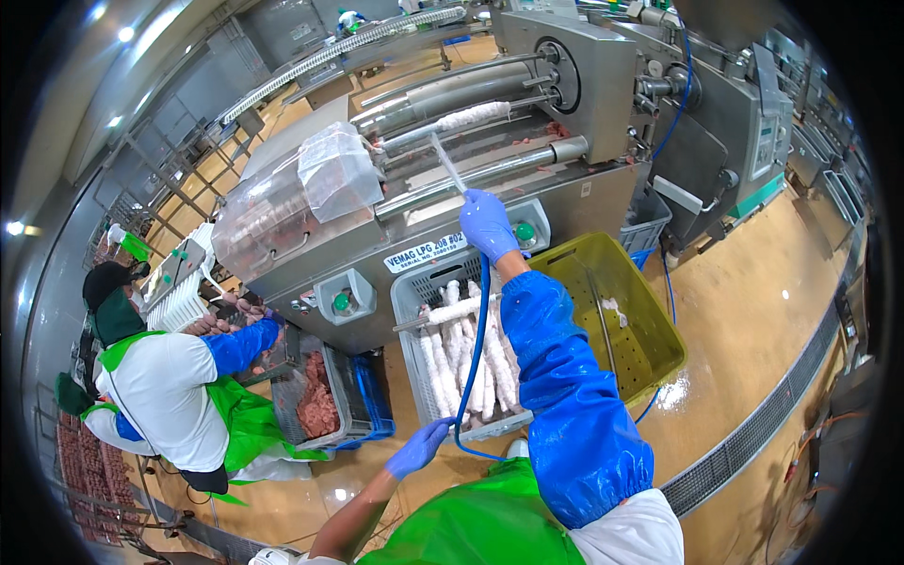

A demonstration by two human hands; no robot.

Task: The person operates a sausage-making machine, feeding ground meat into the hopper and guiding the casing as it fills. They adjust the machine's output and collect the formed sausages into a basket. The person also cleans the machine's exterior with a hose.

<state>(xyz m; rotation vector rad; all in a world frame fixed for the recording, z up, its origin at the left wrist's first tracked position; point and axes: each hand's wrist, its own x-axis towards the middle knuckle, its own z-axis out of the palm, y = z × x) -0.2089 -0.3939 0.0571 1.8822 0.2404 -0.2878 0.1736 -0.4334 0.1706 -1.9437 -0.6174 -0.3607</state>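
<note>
Raised over the machine's front edge, my right hand, gloved in purple, is closed around the base of a thin, pale, straight rod. A blue hose hangs below that hand and loops down past the crate; the grip hides where rod and hose meet. Low in front of me, my left hand has its fingers stretched out. Its fingertips are close to the hose; whether they touch it I cannot tell. Between the hands stands a grey crate of long, white, ruffled casing sticks.
A steel sausage machine carries a white casing on its tube. Right of the crate is a yellow-green tub. At left, a co-worker bends over sausages beside a crate of ground meat. A floor drain curves at right.
</note>
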